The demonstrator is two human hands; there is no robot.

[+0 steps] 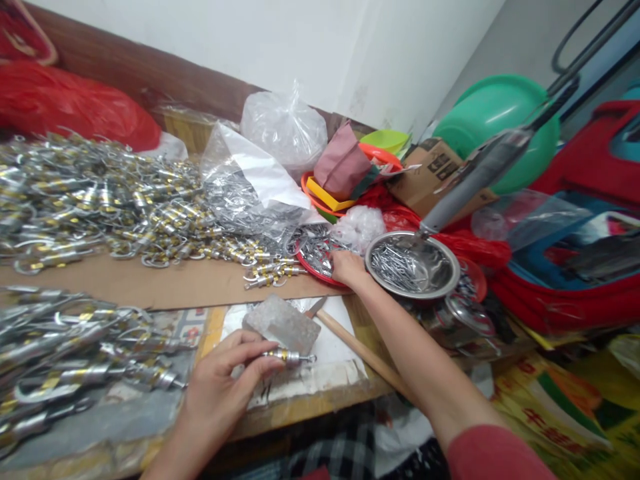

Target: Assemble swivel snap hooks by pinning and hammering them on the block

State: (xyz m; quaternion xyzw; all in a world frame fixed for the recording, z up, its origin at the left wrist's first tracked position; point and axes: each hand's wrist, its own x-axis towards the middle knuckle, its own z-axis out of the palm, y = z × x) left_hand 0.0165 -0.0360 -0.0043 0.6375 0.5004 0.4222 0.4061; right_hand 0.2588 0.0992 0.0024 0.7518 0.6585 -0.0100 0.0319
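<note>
- The left hand (223,377) is above the front of the counter (320,405), its grip pinched together, thumb and forefinger around a slim silver-and-yellow metal fitting (293,357).
- That fitting lies roughly level, its small looped end pointing right, in front of a rough grey stone block (283,325).
- The right hand (349,268) reaches across to a round red plastic tray (327,279), its fingers at the small shiny silver metal pieces (315,252) in there; I cannot tell how far its grip is spread or whether it has hold of one.
- Just right of this hand is a round stainless-steel bowl (444,288), with thin silver metal pins (395,267) gathered mostly on its left side.
- A hammer with a pale wooden handle (357,345) lies slantwise beside the block, the far end of its handle passing behind the right forearm.
- White paper (345,327) is spread under block and hammer.
- To the left, a large heap of silver-and-yellow metal fittings (100,193) sits behind a strip of brown cardboard (100,280); a second, nearer heap of similar fittings (65,360) lies in front of it.
</note>
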